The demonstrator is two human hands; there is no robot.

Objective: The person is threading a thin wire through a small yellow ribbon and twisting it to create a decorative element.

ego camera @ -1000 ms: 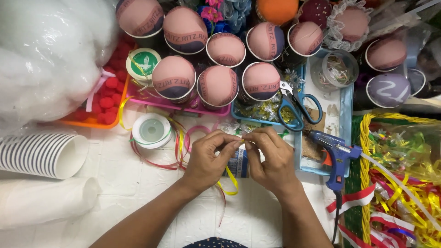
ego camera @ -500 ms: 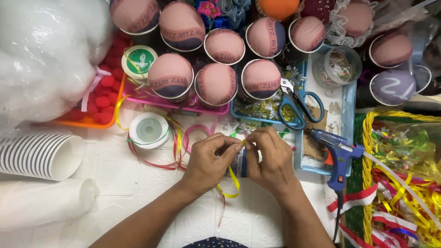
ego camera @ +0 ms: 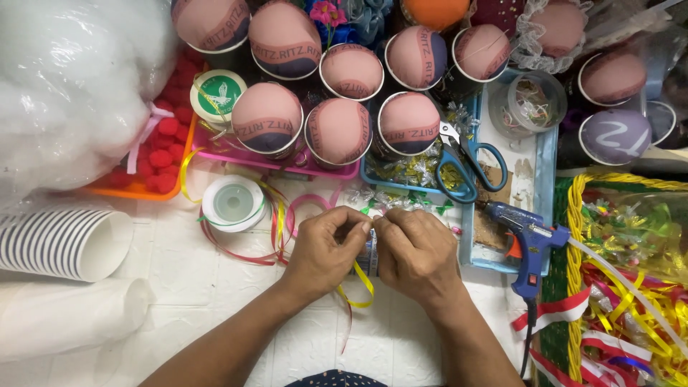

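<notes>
Hands meet at centre over the white table point(ego camera: 215, 287): left hand point(ego camera: 322, 251) and right hand point(ego camera: 416, 252) both pinch a thin yellow ribbon point(ego camera: 362, 281) between thumb and fingertips, its tail curling down below the knuckles. Left of them, a ribbon spool point(ego camera: 233, 203) and stacked paper cups point(ego camera: 64, 242). Right, a blue glue gun point(ego camera: 529, 244) beside a yellow basket point(ego camera: 573, 236). Farther off, blue scissors point(ego camera: 464, 161) on a tray, then fabric-covered cups point(ego camera: 338, 132) in rows
</notes>
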